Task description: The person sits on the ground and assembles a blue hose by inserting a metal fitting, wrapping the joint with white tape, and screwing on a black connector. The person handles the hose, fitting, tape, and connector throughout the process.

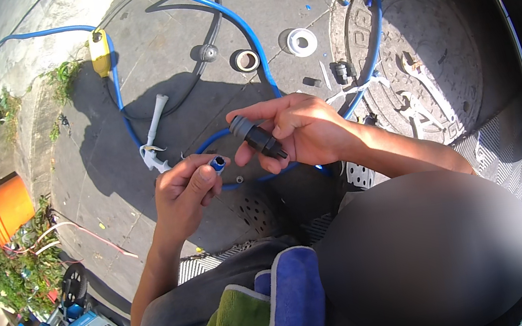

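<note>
Pinched in the fingers of my left hand [186, 187] is the cut end of a blue hose [217, 164], its dark opening facing up and right. My right hand [310, 126] grips a black cylindrical fitting [255, 136], ribbed at the upper end and narrower at the lower. The hose end and the fitting are close but apart. Just beyond my left hand, a white blow gun with a long handle [157, 121] lies on the paving. A small ring-shaped part [240, 179] rests on the ground below the hands.
Ahead lie a beige tape roll [247, 61], a white tape roll [302, 42] and another dark fitting [343, 72]. Wrenches [424, 79] rest on a round manhole cover [460, 42] at right. Blue hose loops across the paving near a yellow box [100, 54]. Folded towels [296, 301] hang at my lap.
</note>
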`<action>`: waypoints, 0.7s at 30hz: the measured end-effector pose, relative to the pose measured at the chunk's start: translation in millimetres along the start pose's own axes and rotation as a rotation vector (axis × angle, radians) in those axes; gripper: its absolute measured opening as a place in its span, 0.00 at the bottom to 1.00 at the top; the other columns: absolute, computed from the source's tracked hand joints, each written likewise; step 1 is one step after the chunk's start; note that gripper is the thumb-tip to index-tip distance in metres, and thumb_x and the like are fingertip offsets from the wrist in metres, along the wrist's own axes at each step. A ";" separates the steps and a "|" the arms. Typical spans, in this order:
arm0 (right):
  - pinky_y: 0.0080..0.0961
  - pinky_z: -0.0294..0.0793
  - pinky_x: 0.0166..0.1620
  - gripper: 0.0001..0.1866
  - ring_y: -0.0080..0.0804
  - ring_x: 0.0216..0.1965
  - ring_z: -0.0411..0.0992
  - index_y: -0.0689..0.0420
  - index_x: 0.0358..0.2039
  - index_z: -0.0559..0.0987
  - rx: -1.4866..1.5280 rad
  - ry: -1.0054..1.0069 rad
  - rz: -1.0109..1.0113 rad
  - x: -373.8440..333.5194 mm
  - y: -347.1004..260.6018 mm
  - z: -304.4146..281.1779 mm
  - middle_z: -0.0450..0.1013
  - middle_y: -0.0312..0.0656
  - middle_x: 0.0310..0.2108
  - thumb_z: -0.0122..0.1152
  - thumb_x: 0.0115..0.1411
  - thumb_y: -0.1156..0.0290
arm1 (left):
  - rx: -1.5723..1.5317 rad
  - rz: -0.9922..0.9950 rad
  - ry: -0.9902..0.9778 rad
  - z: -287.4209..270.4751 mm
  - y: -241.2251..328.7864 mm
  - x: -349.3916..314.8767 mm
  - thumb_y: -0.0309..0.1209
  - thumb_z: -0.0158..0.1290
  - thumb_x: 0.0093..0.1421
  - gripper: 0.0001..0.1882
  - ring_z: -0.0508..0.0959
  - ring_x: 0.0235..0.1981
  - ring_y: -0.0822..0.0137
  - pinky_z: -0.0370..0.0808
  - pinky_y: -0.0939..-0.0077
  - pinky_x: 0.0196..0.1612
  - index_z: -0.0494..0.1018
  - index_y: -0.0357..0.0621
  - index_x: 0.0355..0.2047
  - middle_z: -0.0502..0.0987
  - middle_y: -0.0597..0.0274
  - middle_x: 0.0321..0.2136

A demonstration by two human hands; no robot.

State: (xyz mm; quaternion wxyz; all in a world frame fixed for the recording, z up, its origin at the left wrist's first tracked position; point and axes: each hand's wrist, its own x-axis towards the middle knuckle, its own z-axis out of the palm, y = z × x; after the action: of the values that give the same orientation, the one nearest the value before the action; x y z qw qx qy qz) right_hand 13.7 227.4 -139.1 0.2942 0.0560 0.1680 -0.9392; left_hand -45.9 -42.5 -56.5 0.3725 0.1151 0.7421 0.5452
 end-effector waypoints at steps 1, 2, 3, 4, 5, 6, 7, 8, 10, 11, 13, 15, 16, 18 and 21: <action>0.36 0.78 0.42 0.39 0.45 0.35 0.79 0.71 0.73 0.61 0.004 0.000 0.004 0.0 -0.1 0.3 0.76 0.73 0.51 0.46 0.59 0.77 | 0.002 0.000 0.000 -0.2 -0.1 -0.1 0.45 0.51 0.76 0.24 0.69 0.22 0.78 0.64 0.83 0.24 0.80 0.32 0.47 0.76 0.63 0.23; 0.36 0.78 0.42 0.38 0.45 0.36 0.80 0.71 0.73 0.61 0.007 0.004 0.006 -1.1 -1.0 0.4 0.76 0.72 0.51 0.45 0.59 0.77 | -0.004 0.000 -0.002 0.5 0.1 0.8 0.45 0.51 0.76 0.24 0.69 0.22 0.79 0.63 0.83 0.24 0.80 0.32 0.47 0.76 0.63 0.23; 0.36 0.78 0.42 0.38 0.45 0.36 0.80 0.71 0.73 0.61 0.009 0.009 0.008 -2.1 -1.8 0.5 0.77 0.72 0.51 0.45 0.59 0.77 | -0.010 0.001 -0.005 1.0 0.9 1.1 0.45 0.51 0.76 0.24 0.69 0.22 0.79 0.63 0.83 0.24 0.80 0.32 0.47 0.76 0.63 0.23; 0.36 0.78 0.42 0.38 0.45 0.36 0.80 0.71 0.73 0.61 0.001 0.003 0.006 -1.6 -1.3 0.4 0.77 0.72 0.51 0.44 0.60 0.78 | -0.015 0.002 -0.008 1.3 1.5 1.2 0.45 0.51 0.76 0.24 0.69 0.21 0.79 0.63 0.83 0.24 0.80 0.32 0.47 0.76 0.63 0.23; 0.35 0.78 0.42 0.38 0.45 0.36 0.80 0.71 0.73 0.61 -0.009 0.004 0.005 -1.6 -0.4 -0.1 0.77 0.72 0.51 0.44 0.60 0.78 | -0.018 0.002 -0.005 2.2 0.3 1.4 0.46 0.51 0.76 0.24 0.69 0.21 0.78 0.63 0.83 0.24 0.80 0.32 0.47 0.76 0.64 0.23; 0.35 0.78 0.42 0.37 0.45 0.36 0.80 0.70 0.73 0.61 -0.020 0.005 0.003 -1.9 0.1 0.1 0.77 0.71 0.51 0.43 0.60 0.78 | -0.021 0.001 -0.002 1.7 -1.1 0.9 0.46 0.51 0.76 0.24 0.69 0.21 0.78 0.63 0.83 0.24 0.80 0.32 0.47 0.76 0.64 0.23; 0.35 0.78 0.42 0.37 0.45 0.37 0.80 0.70 0.73 0.62 -0.043 0.020 0.009 -2.9 0.1 0.9 0.77 0.70 0.51 0.42 0.61 0.79 | -0.024 0.001 0.000 1.7 -2.3 0.9 0.46 0.51 0.76 0.24 0.69 0.21 0.78 0.62 0.83 0.23 0.80 0.32 0.47 0.75 0.64 0.23; 0.35 0.78 0.42 0.36 0.45 0.37 0.80 0.70 0.73 0.62 -0.040 0.029 0.023 -3.2 1.8 0.8 0.77 0.70 0.51 0.42 0.61 0.79 | -0.015 0.002 0.002 2.2 -1.9 0.9 0.46 0.51 0.76 0.24 0.69 0.21 0.78 0.62 0.83 0.23 0.80 0.32 0.47 0.75 0.64 0.22; 0.35 0.78 0.41 0.36 0.46 0.36 0.80 0.69 0.72 0.63 -0.032 0.047 0.049 -3.3 9.6 -3.3 0.77 0.69 0.51 0.41 0.61 0.79 | 0.004 0.003 0.006 3.8 -0.7 1.3 0.46 0.52 0.76 0.24 0.69 0.21 0.78 0.62 0.83 0.23 0.80 0.32 0.47 0.75 0.64 0.22; 0.35 0.78 0.40 0.37 0.46 0.35 0.80 0.69 0.72 0.64 -0.025 0.047 0.064 -2.0 14.4 -6.2 0.78 0.68 0.50 0.40 0.60 0.80 | -0.021 -0.003 0.004 3.1 -1.7 0.5 0.47 0.52 0.76 0.25 0.69 0.21 0.78 0.62 0.83 0.23 0.80 0.33 0.47 0.75 0.64 0.22; 0.34 0.78 0.40 0.37 0.45 0.34 0.80 0.68 0.72 0.64 -0.069 0.086 0.114 -2.6 20.2 -7.3 0.78 0.68 0.50 0.40 0.59 0.81 | -0.072 0.006 0.003 2.0 -5.4 0.2 0.44 0.54 0.75 0.22 0.67 0.21 0.80 0.61 0.84 0.23 0.81 0.33 0.48 0.75 0.65 0.22; 0.32 0.79 0.39 0.38 0.43 0.34 0.80 0.67 0.73 0.62 -0.086 0.140 0.186 -3.8 27.4 -8.8 0.79 0.65 0.48 0.41 0.58 0.83 | -0.082 0.016 -0.005 1.7 -7.2 2.6 0.42 0.55 0.75 0.20 0.66 0.20 0.81 0.60 0.84 0.24 0.81 0.34 0.48 0.75 0.66 0.22; 0.31 0.78 0.37 0.39 0.42 0.32 0.80 0.68 0.73 0.61 -0.096 0.167 0.220 -6.5 34.0 -13.1 0.79 0.63 0.46 0.43 0.58 0.83 | -0.080 0.021 -0.015 3.2 -7.6 4.3 0.42 0.55 0.75 0.20 0.66 0.20 0.81 0.60 0.84 0.24 0.81 0.34 0.48 0.75 0.66 0.22; 0.29 0.77 0.34 0.40 0.40 0.29 0.80 0.68 0.74 0.58 -0.115 0.173 0.303 -4.6 49.8 -16.5 0.81 0.59 0.43 0.45 0.58 0.82 | -0.050 0.026 0.007 2.3 2.6 -1.8 0.42 0.55 0.75 0.20 0.66 0.20 0.81 0.60 0.84 0.23 0.81 0.33 0.48 0.75 0.66 0.22; 0.27 0.77 0.33 0.40 0.34 0.28 0.79 0.66 0.74 0.61 -0.239 0.229 0.444 -12.8 70.8 -25.3 0.81 0.53 0.41 0.47 0.57 0.81 | 0.032 0.016 0.005 2.0 -3.3 1.0 0.50 0.51 0.76 0.27 0.68 0.19 0.78 0.61 0.83 0.23 0.80 0.33 0.46 0.75 0.64 0.21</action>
State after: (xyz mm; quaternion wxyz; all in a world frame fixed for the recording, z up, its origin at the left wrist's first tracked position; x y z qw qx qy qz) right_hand 64.8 188.5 -180.2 0.4767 0.1620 0.2935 -0.8127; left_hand -44.4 -41.8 -60.1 0.3644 0.1257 0.7508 0.5363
